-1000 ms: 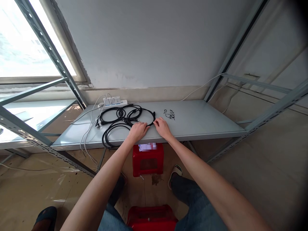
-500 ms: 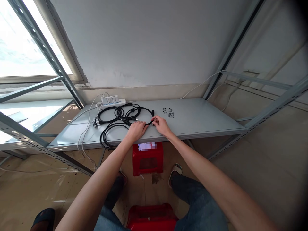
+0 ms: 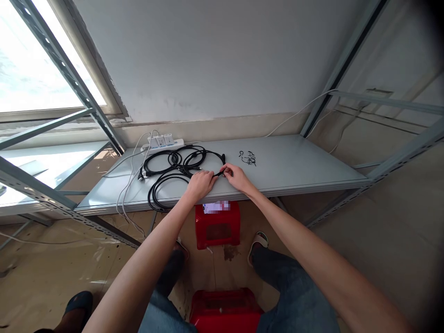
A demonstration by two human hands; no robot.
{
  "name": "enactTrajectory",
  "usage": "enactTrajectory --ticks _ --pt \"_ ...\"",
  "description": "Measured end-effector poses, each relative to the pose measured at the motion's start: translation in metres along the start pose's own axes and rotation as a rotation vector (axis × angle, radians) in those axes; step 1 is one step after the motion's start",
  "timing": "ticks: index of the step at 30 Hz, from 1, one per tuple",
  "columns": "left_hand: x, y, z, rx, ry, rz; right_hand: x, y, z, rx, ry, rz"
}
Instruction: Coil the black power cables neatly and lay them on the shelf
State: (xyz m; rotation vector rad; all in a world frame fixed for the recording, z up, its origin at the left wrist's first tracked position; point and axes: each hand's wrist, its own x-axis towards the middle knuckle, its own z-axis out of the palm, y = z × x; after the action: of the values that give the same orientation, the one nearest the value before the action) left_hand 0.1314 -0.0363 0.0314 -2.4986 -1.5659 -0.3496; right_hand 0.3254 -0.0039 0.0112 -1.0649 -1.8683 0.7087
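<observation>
Several black cables (image 3: pixel 180 165) lie in loose loops on a grey metal shelf board (image 3: pixel 294 166). Both my hands are on the nearest loop at the front of the board. My left hand (image 3: pixel 200 183) is closed, its fingers pinching the cable. Just to its right, my right hand (image 3: pixel 236 177) pinches the same black cable between thumb and fingers. A short stretch of cable (image 3: pixel 219 174) runs between the two hands. The cable's plug end (image 3: pixel 224 158) sticks up just behind my right hand.
A white power strip (image 3: pixel 162 144) sits at the back left of the board, with white cords (image 3: pixel 129 185) hanging over the front edge. Black scribbles (image 3: pixel 248 158) mark the board. A red stool (image 3: pixel 217 223) stands under the shelf and another (image 3: pixel 225 310) between my legs. Metal rack posts (image 3: pixel 69 76) stand at both sides.
Both hands have gone from resting on the cable loop to pinching it, and have drawn closer together. The view has shifted slightly.
</observation>
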Motion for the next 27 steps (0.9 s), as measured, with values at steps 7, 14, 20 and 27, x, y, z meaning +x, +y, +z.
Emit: enactTrajectory --ticks 7,14,20,27 --pt "-0.0006 -0.0002 -0.0008 0.005 0.005 0.008 -0.0007 -0.0016 0.0011 -0.03 0.025 -0.002" --pt "-0.0006 -0.0001 -0.0009 -0.011 0.0 0.003 -0.0022 -0.0031 0.0022 -0.123 0.053 -0.019" --pt "-0.0008 0.0004 -0.001 -0.021 -0.012 -0.016 -0.0025 -0.0025 0.0015 -0.095 0.11 -0.004" --pt "-0.0011 0.0008 -0.0009 -0.029 -0.009 -0.012 -0.0039 -0.0054 0.001 -0.039 0.243 0.099"
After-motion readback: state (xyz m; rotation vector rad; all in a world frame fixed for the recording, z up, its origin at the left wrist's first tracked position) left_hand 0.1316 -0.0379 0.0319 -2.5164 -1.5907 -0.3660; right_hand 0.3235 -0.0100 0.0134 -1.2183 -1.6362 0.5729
